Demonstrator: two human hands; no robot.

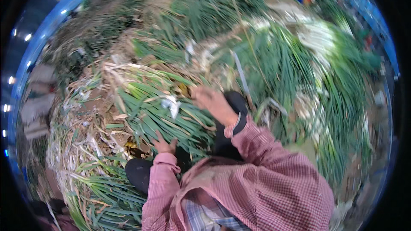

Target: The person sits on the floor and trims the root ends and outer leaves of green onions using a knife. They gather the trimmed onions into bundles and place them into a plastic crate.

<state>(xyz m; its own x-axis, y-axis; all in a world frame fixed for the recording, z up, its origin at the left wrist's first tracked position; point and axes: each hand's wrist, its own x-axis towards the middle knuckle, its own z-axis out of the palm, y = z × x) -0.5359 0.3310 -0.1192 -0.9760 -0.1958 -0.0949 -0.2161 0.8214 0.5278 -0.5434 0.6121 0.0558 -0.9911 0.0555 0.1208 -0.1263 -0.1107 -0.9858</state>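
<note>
A pile of long green onions (160, 115) lies before me, its leaves running down towards my lap. My left hand (164, 144), fingers spread, rests at the lower edge of the leaves with nothing gripped. My right hand (208, 99) is blurred, over the upper right side of the same pile; its fingertips are near a yellowish leaf or scrap, and whether it holds anything is unclear. A crumpled white scrap (171, 105) lies on the leaves between my hands. Pale stalk ends (115, 72) show at the pile's upper left.
Dry peelings and stalks (93, 141) cover the ground on the left. More green onions lie at lower left (109, 195), on the right (340, 102) and farther off (212, 6). A pale strip (240, 73) stands near my right knee. Stacked sacks or boxes (38, 102) are at far left.
</note>
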